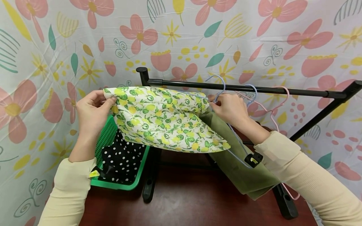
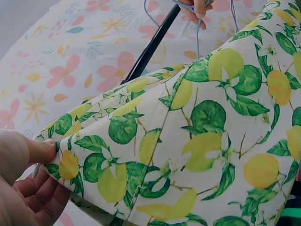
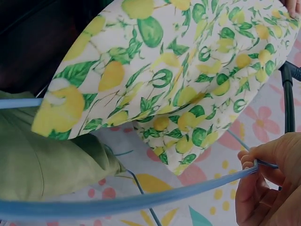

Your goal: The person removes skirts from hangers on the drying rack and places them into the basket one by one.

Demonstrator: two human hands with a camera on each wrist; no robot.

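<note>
Between both hands spreads a white lemon-print garment [image 1: 164,125], its exact kind unclear. My left hand [image 1: 91,116] pinches its upper left edge between thumb and fingers; the left wrist view shows the thumb on top of the fabric [image 2: 202,141]. Near the rack bar, my right hand [image 1: 232,106] pinches a blue hanger [image 3: 188,190] just below its hook. One side of that hanger passes behind the print fabric, while the other hangs down in front of an olive-green garment [image 1: 240,166].
A black rack bar [image 1: 192,84] runs behind the hands. Another blue hanger [image 1: 255,92] and a pink hanger [image 1: 284,105] hang on it to the right. At lower left, a green basket [image 1: 124,187] holds black polka-dot fabric [image 1: 121,160] on the dark table [image 1: 192,201].
</note>
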